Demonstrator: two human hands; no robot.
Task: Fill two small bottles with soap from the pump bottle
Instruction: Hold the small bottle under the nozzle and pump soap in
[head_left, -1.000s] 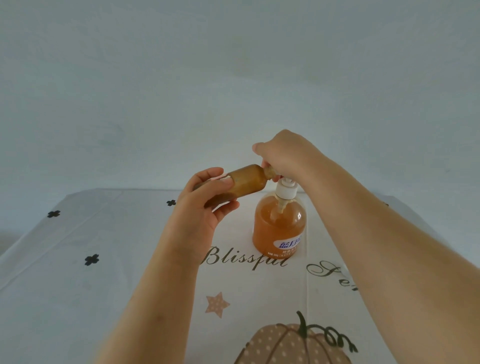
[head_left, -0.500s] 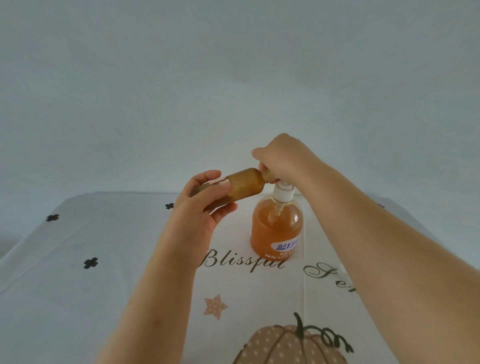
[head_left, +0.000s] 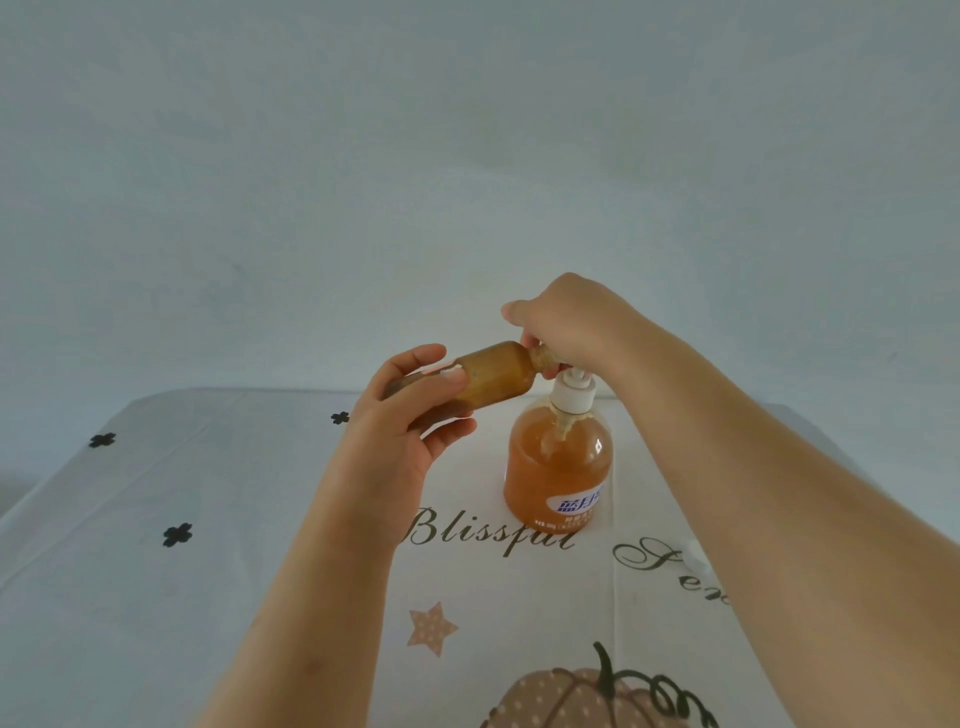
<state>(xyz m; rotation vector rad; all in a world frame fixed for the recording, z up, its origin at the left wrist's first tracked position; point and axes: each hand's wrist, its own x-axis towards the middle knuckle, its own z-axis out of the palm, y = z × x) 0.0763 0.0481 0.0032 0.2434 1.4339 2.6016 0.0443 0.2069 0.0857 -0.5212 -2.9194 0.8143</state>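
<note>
An orange pump bottle (head_left: 558, 470) with a white pump collar and a blue label stands on the table (head_left: 156, 519). My right hand (head_left: 566, 325) lies curled over its pump head, which is hidden beneath it. My left hand (head_left: 410, 421) grips a small amber bottle (head_left: 493, 376), held almost level and full of brownish soap. Its neck points right and meets the pump spout under my right fingers. A second small bottle is not in view.
The table wears a white cloth printed with black clovers, the word "Blissful", a star (head_left: 431, 629) and a pumpkin (head_left: 587, 696). A plain pale wall rises behind the far edge. A small white thing (head_left: 696, 548) peeks out by my right forearm.
My right hand has sunk slightly and then held over the pump head. The small bottle stays at the spout in my left hand.
</note>
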